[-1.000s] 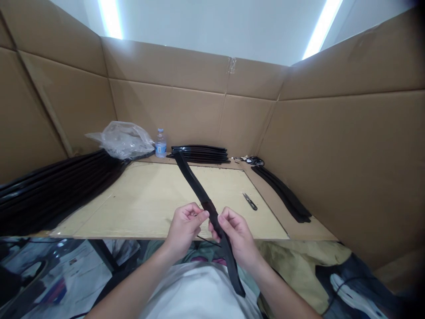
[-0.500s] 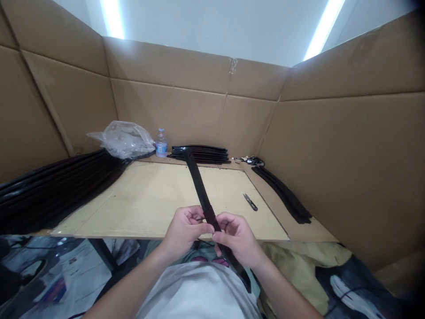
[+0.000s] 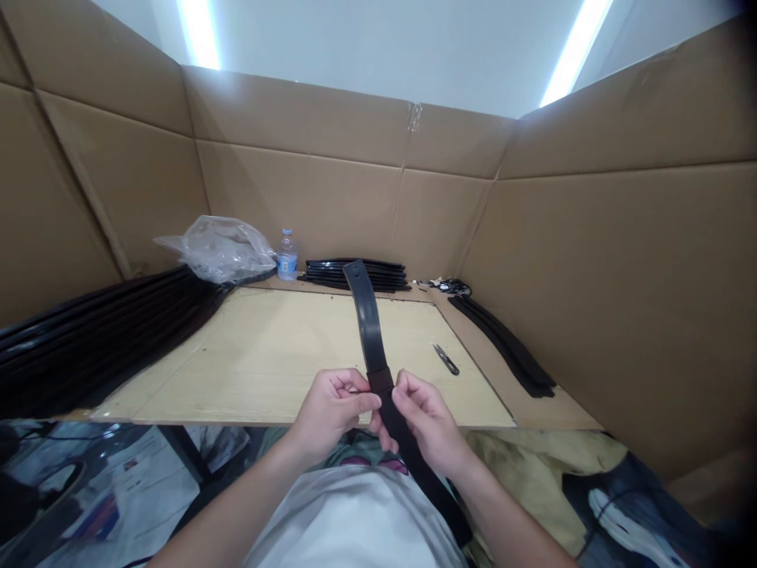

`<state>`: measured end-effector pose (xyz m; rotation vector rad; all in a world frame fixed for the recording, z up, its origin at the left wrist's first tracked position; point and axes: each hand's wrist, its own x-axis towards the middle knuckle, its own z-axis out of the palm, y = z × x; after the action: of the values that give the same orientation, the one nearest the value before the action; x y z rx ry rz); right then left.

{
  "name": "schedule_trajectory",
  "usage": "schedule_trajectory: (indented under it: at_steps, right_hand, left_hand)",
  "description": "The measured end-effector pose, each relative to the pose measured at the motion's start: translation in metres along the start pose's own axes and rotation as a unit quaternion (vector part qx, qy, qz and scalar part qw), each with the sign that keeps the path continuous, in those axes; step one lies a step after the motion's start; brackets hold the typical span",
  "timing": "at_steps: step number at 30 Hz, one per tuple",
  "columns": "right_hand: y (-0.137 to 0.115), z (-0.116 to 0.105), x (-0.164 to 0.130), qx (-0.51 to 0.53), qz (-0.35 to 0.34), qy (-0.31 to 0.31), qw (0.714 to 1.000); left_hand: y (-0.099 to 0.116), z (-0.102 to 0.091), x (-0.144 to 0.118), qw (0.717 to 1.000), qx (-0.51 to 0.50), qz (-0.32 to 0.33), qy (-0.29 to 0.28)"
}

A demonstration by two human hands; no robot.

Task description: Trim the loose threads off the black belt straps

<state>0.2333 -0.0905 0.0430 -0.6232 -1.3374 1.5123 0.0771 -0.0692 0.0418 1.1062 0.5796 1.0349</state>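
Observation:
A long black strap [image 3: 367, 323] rises from between my hands toward the back of the table, its rounded end with a small hole at the top. Its lower part runs down over my lap. My left hand [image 3: 331, 412] pinches the strap from the left at a darker band around it. From the right, my right hand [image 3: 426, 422] grips the same spot with fingers curled. Both hands hover just over the near edge of the pale wooden board [image 3: 266, 355].
Small snips [image 3: 445, 359] lie on the board to the right. Black strap piles lie along the left [image 3: 100, 331], at the back [image 3: 358, 274] and at the right [image 3: 509, 343]. A water bottle [image 3: 287, 255] and a clear plastic bag [image 3: 218, 248] stand behind. Cardboard walls enclose the table.
The strap's far end has swung right and turned more upright, showing its flat face and hole. Both hands stay at the band, shifted slightly.

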Motion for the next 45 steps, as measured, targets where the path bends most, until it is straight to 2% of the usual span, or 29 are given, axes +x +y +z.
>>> schedule_trajectory:
  at_steps: [7,11,20,27,32,35,41,45]
  right_hand:
    - [0.0076,-0.0008,0.0000,-0.030,0.012,0.076,0.997]
    - [0.0090,-0.0020,0.0004,-0.008,0.004,0.073,0.997]
    - [0.0065,-0.0021,0.0039,-0.002,-0.024,0.041,0.999]
    - [0.0027,-0.0004,0.0032,-0.063,0.004,0.014,0.998]
    - [0.0011,0.0012,0.0012,-0.028,0.027,0.009,0.999]
    - [0.0017,0.0019,0.0010,-0.021,0.018,0.012,1.000]
    - [0.0074,0.0016,0.0010,0.015,0.019,0.058,0.998]
    - [0.0088,0.0036,-0.0007,0.001,0.021,0.100,0.995]
  left_hand:
    - [-0.0022,0.0027,0.0004,0.999,0.008,0.005,0.040]
    - [-0.0029,0.0017,0.0010,0.999,0.001,0.014,0.038]
    - [-0.0065,-0.0048,0.0080,0.994,-0.010,0.056,0.091]
    - [-0.0041,-0.0005,0.0064,0.996,0.002,0.068,0.055]
    - [-0.0059,-0.0016,0.0049,0.999,-0.002,0.027,0.030]
    - [-0.0073,-0.0018,0.0047,0.999,0.001,0.019,0.027]
    - [-0.0083,-0.0012,0.0045,0.999,0.015,0.029,0.033]
    - [-0.0083,0.0024,0.0039,0.998,0.030,0.028,0.037]
